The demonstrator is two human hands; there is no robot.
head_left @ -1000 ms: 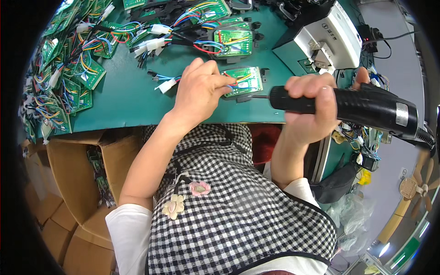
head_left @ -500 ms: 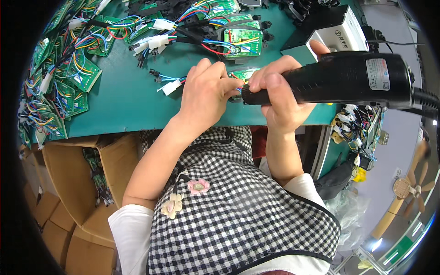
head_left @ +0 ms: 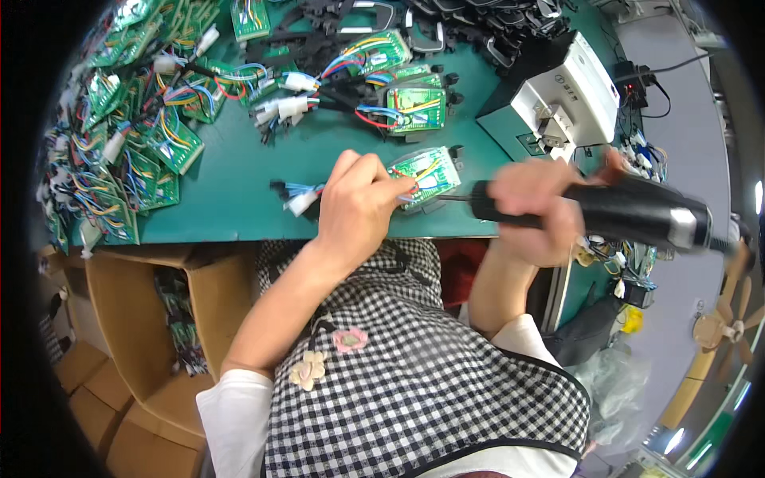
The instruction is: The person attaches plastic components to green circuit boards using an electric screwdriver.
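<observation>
My left hand (head_left: 358, 203) is closed at the left edge of a green circuit board (head_left: 434, 177), its fingertips pressed on the board and wires. The board lies on the green mat in a black mount, and its wires run left under my hand to a white connector (head_left: 301, 202). My right hand (head_left: 538, 207) is wrapped round a black electric screwdriver (head_left: 637, 217), both blurred by motion. The screwdriver is held level, its thin bit pointing left. The bit's tip is just right of the board; whether it touches cannot be made out.
Beyond my hands lie other wired boards (head_left: 416, 109) and black plastic frames (head_left: 478, 32). A pile of boards and cables (head_left: 127, 151) covers the left. A white and black screw feeder (head_left: 570, 92) stands at the back right. Below the bench edge is a cardboard box (head_left: 131, 319).
My right hand has drawn the screwdriver to the right and slightly nearer, uncovering the board and bit. My left hand stays at the board. The view has shifted a little.
</observation>
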